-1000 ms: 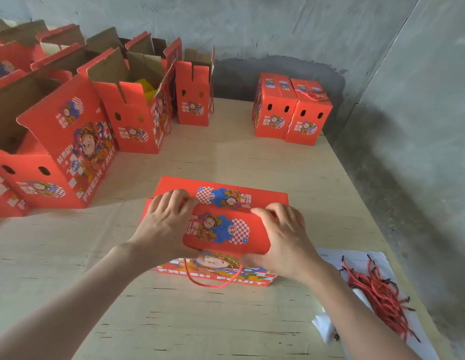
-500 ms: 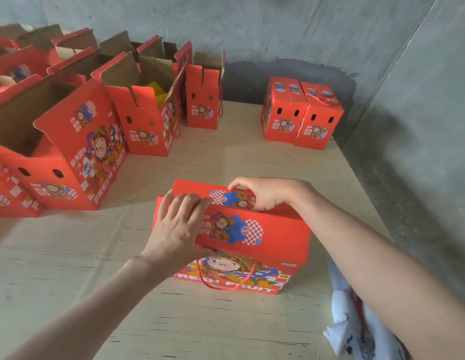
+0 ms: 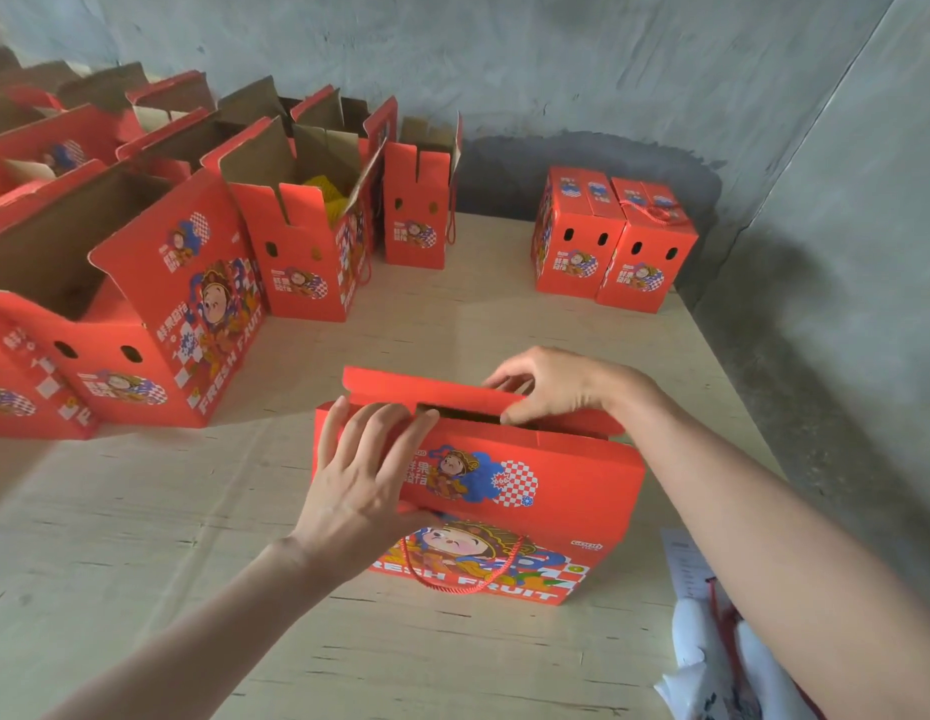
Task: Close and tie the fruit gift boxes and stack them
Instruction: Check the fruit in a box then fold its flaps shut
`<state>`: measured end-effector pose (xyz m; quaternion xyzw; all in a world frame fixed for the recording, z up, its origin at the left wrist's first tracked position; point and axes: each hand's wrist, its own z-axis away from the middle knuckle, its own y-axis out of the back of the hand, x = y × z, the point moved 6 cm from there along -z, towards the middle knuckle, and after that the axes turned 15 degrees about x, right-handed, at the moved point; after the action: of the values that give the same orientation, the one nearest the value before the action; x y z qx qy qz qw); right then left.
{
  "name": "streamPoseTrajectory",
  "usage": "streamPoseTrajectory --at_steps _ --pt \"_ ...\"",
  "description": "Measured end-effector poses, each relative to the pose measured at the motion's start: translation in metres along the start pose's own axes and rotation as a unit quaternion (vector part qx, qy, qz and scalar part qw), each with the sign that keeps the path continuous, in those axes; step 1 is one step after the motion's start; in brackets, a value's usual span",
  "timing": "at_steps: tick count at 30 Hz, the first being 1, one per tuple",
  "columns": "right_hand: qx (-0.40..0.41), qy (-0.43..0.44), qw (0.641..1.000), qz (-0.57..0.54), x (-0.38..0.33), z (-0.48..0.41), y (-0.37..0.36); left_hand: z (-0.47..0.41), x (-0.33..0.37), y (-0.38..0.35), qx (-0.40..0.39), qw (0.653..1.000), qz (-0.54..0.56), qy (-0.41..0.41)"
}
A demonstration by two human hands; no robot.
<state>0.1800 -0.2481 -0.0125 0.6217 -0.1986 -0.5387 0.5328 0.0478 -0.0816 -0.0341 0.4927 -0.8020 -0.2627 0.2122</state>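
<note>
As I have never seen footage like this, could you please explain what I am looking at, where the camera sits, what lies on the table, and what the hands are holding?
There is no machine here. A person wears a camera on the head, and it looks down at their own two hands. On the wooden table, open red boxes stand at the left and two closed boxes stand by the far wall. The gift box in front is not yet shut: a dark gap shows between its top flaps. The left hand holds the near flap, thumb under its edge. The right hand pinches the far flap. White paper lies at the lower right, partly hidden by the right arm.
</note>
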Motion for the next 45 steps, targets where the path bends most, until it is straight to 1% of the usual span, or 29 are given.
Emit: streamPoseTrajectory --at_steps 1,2,3,4,5,7,9,11,13,15,16,18,20,22,25,29,30,31,33,34,35,38,39,40,41,44,45 --pt "0.003 -0.016 0.999 -0.032 0.002 0.001 0.008 -0.001 0.0 0.0 -0.004 1.0 0.003 0.0" --pt "0.026 -0.025 0.998 -0.057 0.004 0.002 0.018 -0.002 -0.001 -0.001 -0.014 1.0 0.011 0.004" --pt "0.068 -0.029 0.995 -0.072 0.007 0.003 0.03 -0.004 -0.002 -0.003 -0.032 0.999 0.021 0.013" --pt "0.13 -0.024 0.989 -0.067 0.01 0.004 0.043 -0.006 -0.005 -0.005 -0.055 0.998 0.029 0.022" --pt "0.204 -0.014 0.978 -0.037 0.014 0.006 0.056 -0.008 -0.007 -0.009 -0.083 0.996 0.029 0.027" --pt "0.344 0.017 0.937 0.06 0.019 0.018 0.073 -0.011 -0.009 -0.012 -0.124 0.992 0.016 0.026" --pt "0.434 0.023 0.892 0.127 0.022 0.034 0.075 -0.012 -0.01 -0.012 -0.134 0.99 0.02 0.025" --pt "0.485 0.003 0.868 0.11 0.027 0.05 0.071 -0.012 -0.012 -0.012 -0.136 0.989 0.046 0.035" --pt "0.513 0.008 0.858 0.026 0.03 0.069 0.061 -0.013 -0.016 -0.013 -0.15 0.985 0.072 0.044" --pt "0.502 0.032 0.862 -0.062 0.029 0.086 0.045 -0.019 -0.024 -0.011 -0.156 0.981 0.1 0.054" --pt "0.472 0.045 0.876 -0.087 0.027 0.091 0.033 -0.023 -0.029 -0.009 -0.153 0.979 0.117 0.066" --pt "0.402 0.076 0.908 -0.087 0.026 0.099 0.007 -0.028 -0.039 -0.008 -0.131 0.977 0.141 0.092" --pt "0.375 0.09 0.92 -0.065 0.029 0.106 -0.01 -0.027 -0.049 -0.01 -0.116 0.969 0.166 0.144" --pt "0.385 0.078 0.918 -0.053 0.035 0.11 -0.015 -0.023 -0.062 -0.018 -0.104 0.952 0.188 0.216" --pt "0.413 0.046 0.906 -0.075 0.04 0.115 -0.017 -0.018 -0.078 -0.027 -0.089 0.93 0.184 0.304" --pt "0.445 0.008 0.891 -0.092 0.044 0.115 -0.02 -0.009 -0.083 -0.025 -0.017 0.929 0.133 0.346" --pt "0.452 0.001 0.886 -0.098 0.045 0.114 -0.021 -0.004 -0.086 -0.026 -0.006 0.92 0.137 0.366" --pt "0.458 -0.007 0.883 -0.107 0.047 0.113 -0.022 0.001 -0.091 -0.029 -0.002 0.901 0.158 0.404" --pt "0.457 -0.027 0.879 -0.131 0.051 0.11 -0.024 0.01 -0.098 -0.034 -0.007 0.845 0.223 0.486" --pt "0.454 -0.035 0.879 -0.144 0.053 0.108 -0.026 0.012 -0.099 -0.037 -0.01 0.828 0.242 0.505" --pt "0.452 -0.042 0.878 -0.155 0.054 0.108 -0.027 0.012 -0.099 -0.037 -0.015 0.826 0.247 0.507" --pt "0.456 -0.052 0.874 -0.16 0.056 0.106 -0.028 0.007 -0.093 -0.038 -0.022 0.846 0.233 0.478" --pt "0.458 -0.054 0.874 -0.156 0.057 0.106 -0.028 0.007 -0.093 -0.038 -0.022 0.849 0.223 0.479" --pt "0.458 -0.055 0.874 -0.152 0.057 0.106 -0.028 0.008 -0.095 -0.039 -0.021 0.844 0.221 0.488" --pt "0.457 -0.056 0.875 -0.15 0.056 0.106 -0.027 0.011 -0.098 -0.041 -0.021 0.828 0.24 0.507" --pt "0.462 -0.058 0.874 -0.136 0.053 0.107 -0.028 0.022 -0.097 -0.047 -0.043 0.733 0.348 0.583" --pt "0.471 -0.063 0.871 -0.125 0.052 0.109 -0.028 0.024 -0.097 -0.048 -0.056 0.717 0.362 0.593"
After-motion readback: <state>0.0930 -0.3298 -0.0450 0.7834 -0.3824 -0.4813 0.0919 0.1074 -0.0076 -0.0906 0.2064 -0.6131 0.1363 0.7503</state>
